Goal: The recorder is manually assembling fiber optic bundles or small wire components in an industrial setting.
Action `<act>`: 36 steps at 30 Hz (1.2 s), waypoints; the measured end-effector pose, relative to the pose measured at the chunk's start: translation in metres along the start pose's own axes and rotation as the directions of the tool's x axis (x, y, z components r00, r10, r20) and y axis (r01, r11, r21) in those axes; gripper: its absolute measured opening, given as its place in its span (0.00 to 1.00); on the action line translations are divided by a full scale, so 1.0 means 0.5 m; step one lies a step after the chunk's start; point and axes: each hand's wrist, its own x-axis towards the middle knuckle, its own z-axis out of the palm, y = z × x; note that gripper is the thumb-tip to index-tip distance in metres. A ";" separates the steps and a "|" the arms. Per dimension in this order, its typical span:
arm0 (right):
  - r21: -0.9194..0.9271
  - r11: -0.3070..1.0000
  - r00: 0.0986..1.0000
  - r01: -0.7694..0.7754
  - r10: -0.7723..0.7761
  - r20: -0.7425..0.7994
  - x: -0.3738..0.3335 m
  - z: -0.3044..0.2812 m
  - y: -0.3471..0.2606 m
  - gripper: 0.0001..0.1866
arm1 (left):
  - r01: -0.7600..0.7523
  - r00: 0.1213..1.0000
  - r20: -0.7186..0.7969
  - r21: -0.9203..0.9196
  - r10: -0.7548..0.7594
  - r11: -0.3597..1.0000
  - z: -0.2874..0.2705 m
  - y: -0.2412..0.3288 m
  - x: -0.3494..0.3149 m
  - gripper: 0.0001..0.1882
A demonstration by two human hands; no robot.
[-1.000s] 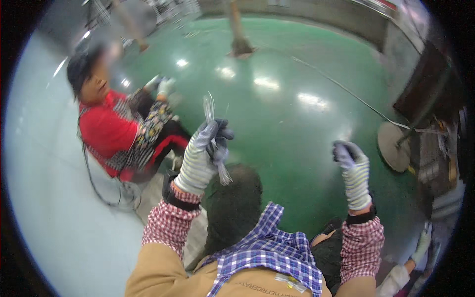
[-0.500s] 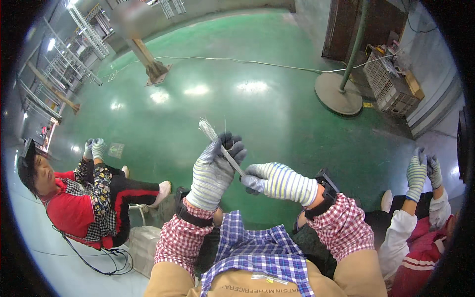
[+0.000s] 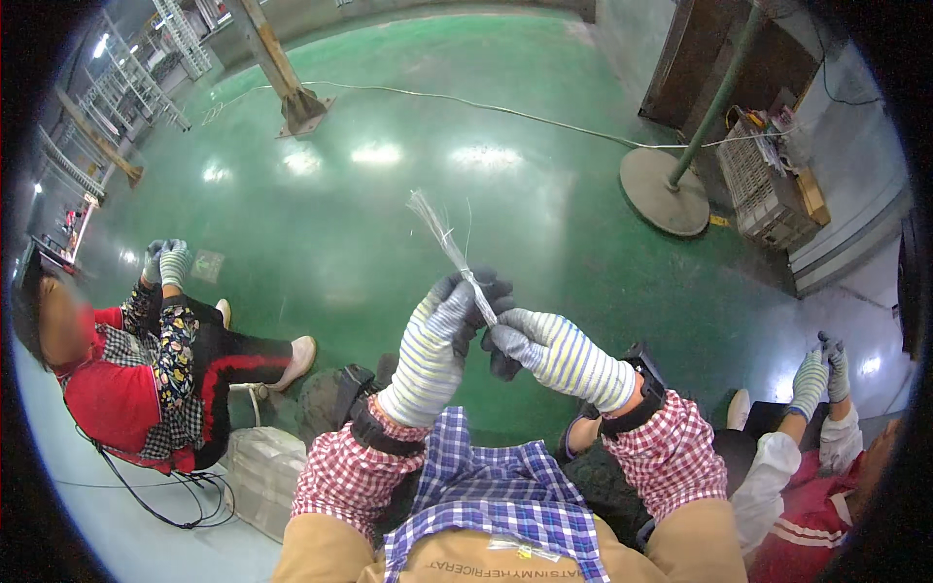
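Note:
A thin bundle of whitish, wire-like strands [image 3: 450, 243] slants up and to the left in front of me. Its upper end fans out loosely, and one strand curves away from the rest. My left hand [image 3: 439, 335], in a striped glove with grey fingers, is closed around the lower half. At the bundle's lower end, my right hand [image 3: 564, 355] in a matching glove pinches it between thumb and fingers. The fingertips of both hands nearly meet. Part of the lower bundle is hidden behind the gloves.
A person in red [image 3: 117, 413] sits at the left, another [image 3: 807, 496] at the right, both gloved. A round pole base [image 3: 666, 191] and a plastic crate [image 3: 763, 185] stand at the far right. A cable [image 3: 466, 101] crosses the green floor beyond a post [image 3: 277, 68].
More of the bundle shows above my left hand, and it stands a little steeper. My hands have come closer together. The whole view has shifted slightly.

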 end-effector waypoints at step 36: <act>0.056 0.972 0.955 -0.226 0.233 -0.181 -0.005 -0.017 -0.029 0.28 | -0.067 0.998 0.001 0.323 0.070 0.944 -0.021 -0.001 -0.025 0.12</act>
